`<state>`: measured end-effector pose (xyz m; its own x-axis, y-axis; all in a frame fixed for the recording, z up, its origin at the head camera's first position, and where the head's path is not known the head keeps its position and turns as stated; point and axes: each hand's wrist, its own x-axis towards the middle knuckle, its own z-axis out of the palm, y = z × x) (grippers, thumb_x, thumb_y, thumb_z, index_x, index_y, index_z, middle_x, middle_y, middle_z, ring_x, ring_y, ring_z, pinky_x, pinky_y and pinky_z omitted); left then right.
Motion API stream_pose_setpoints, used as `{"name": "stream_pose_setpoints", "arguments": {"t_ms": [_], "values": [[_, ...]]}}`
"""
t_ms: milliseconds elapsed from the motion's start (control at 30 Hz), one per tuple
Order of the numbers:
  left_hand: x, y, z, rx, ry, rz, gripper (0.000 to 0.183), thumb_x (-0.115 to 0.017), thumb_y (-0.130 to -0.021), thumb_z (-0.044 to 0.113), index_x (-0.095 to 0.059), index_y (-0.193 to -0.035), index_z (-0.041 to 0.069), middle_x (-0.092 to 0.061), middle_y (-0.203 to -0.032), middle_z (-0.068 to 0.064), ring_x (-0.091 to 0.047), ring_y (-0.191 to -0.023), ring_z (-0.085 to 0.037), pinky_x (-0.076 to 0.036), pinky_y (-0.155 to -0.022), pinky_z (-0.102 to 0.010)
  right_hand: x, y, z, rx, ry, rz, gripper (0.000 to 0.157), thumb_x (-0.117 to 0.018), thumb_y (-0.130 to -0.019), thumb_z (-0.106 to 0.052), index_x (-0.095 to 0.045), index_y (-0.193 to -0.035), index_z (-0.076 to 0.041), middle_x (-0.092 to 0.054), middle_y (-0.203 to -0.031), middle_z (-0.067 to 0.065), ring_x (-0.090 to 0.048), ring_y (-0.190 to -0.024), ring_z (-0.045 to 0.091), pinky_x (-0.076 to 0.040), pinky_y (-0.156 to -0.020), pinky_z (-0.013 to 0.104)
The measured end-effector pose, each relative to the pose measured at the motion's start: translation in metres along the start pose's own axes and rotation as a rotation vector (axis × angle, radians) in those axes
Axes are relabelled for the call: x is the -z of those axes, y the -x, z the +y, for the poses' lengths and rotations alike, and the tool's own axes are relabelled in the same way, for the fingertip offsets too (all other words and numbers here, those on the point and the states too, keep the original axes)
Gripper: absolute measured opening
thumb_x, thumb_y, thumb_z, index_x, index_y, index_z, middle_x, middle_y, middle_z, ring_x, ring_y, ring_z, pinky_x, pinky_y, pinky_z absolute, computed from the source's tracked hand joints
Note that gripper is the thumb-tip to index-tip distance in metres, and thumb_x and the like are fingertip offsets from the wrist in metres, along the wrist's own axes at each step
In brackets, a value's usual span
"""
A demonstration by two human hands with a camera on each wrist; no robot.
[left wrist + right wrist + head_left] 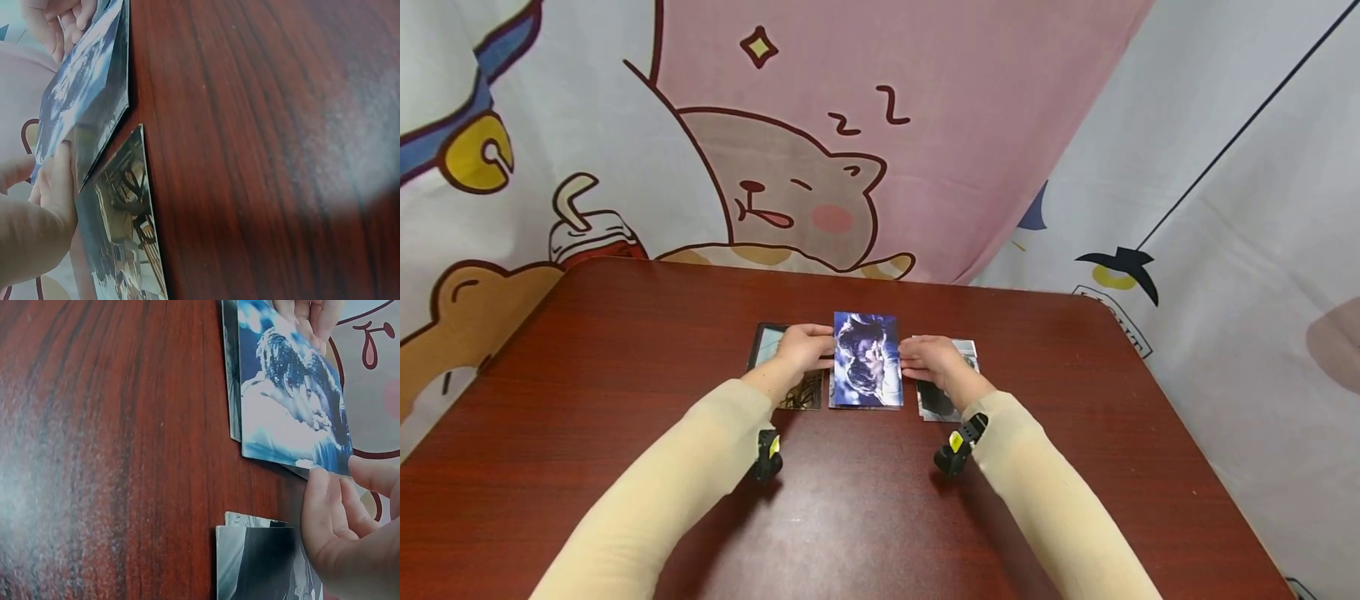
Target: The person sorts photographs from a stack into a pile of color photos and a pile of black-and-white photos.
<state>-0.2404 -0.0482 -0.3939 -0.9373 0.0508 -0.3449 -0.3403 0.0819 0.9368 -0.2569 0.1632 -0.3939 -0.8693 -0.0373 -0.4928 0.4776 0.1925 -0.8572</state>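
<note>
A blue-and-purple photo print is raised at a slant above the middle pile of prints. My left hand pinches one side edge of it. At the opposite edge, my right hand pinches it between thumb and fingers, as the right wrist view shows. Partly under the left hand lies a print with a golden-brown scene. Below the right hand is a small pile of grey-and-black prints, slightly askew. The raised print covers most of the middle pile.
Everything rests on a dark red-brown wooden table. Behind it hangs a cloth printed with cartoon animals. Black wrist cameras are strapped over cream sleeves.
</note>
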Motion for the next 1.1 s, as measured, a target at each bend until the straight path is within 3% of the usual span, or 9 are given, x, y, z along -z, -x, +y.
{"name": "stream_pose_setpoints", "arguments": {"t_ms": [233, 433, 567, 667, 833, 1100], "values": [[-0.0073, 0.0003, 0.004, 0.025, -0.044, -0.011, 0.046, -0.052, -0.092, 0.007, -0.042, -0.136, -0.004, -0.046, -0.136, -0.022, -0.048, -0.125, -0.033, -0.047, -0.102, -0.042, -0.0056, 0.0011, -0.0017, 0.007, 0.018, -0.003, 0.041, -0.06, -0.088, -0.01, -0.051, -0.126, 0.004, -0.053, -0.067, -0.007, -0.05, -0.057, 0.004, -0.05, -0.053, 0.013], [-0.0096, 0.0014, 0.0061, 0.018, -0.082, -0.002, 0.044, -0.053, -0.092, 0.009, -0.044, -0.133, -0.004, -0.049, -0.134, -0.022, -0.05, -0.123, -0.033, -0.048, -0.1, -0.042, -0.0067, 0.0004, -0.0033, -0.016, 0.054, 0.012, 0.02, -0.063, -0.087, -0.011, -0.056, -0.104, -0.003, -0.048, -0.065, -0.006, -0.047, -0.059, 0.006, -0.048, -0.051, 0.013], [-0.0082, 0.0018, 0.0069, 0.032, -0.11, 0.0, 0.043, -0.056, -0.092, 0.013, -0.047, -0.132, -0.002, -0.051, -0.132, -0.019, -0.055, -0.115, -0.031, -0.053, -0.095, -0.037, -0.005, 0.0003, -0.0032, -0.03, 0.089, 0.016, 0.014, -0.064, -0.087, -0.014, -0.055, -0.095, -0.007, -0.048, -0.066, -0.005, -0.047, -0.059, 0.007, -0.049, -0.05, 0.014], [-0.0071, 0.0024, 0.0074, 0.047, -0.106, 0.006, 0.041, -0.058, -0.091, 0.014, -0.051, -0.127, -0.001, -0.055, -0.127, -0.018, -0.059, -0.097, -0.023, -0.057, -0.084, -0.028, -0.0041, 0.0002, -0.0031, -0.023, 0.1, 0.027, 0.017, -0.065, -0.086, -0.015, -0.056, -0.098, -0.005, -0.048, -0.065, -0.004, -0.047, -0.056, 0.007, -0.049, -0.049, 0.014], [-0.006, 0.0045, 0.0088, 0.07, -0.089, 0.019, 0.035, -0.061, -0.089, 0.014, -0.056, -0.12, -0.001, -0.06, -0.106, -0.01, -0.052, -0.071, -0.01, -0.056, -0.061, -0.016, -0.0048, 0.0009, -0.0035, 0.003, 0.093, 0.061, 0.026, -0.067, -0.085, -0.014, -0.058, -0.106, -0.001, -0.049, -0.064, -0.004, -0.047, -0.054, 0.006, -0.049, -0.048, 0.013], [-0.0051, 0.0067, 0.0104, 0.079, -0.088, 0.046, 0.031, -0.062, -0.088, 0.013, -0.059, -0.115, -0.001, -0.058, -0.096, -0.006, -0.051, -0.069, -0.01, -0.055, -0.06, -0.015, -0.0077, 0.0056, -0.0054, 0.01, 0.072, 0.089, 0.028, -0.068, -0.084, -0.012, -0.059, -0.108, 0.0, -0.051, -0.063, -0.005, -0.048, -0.053, 0.006, -0.049, -0.048, 0.014]]}}
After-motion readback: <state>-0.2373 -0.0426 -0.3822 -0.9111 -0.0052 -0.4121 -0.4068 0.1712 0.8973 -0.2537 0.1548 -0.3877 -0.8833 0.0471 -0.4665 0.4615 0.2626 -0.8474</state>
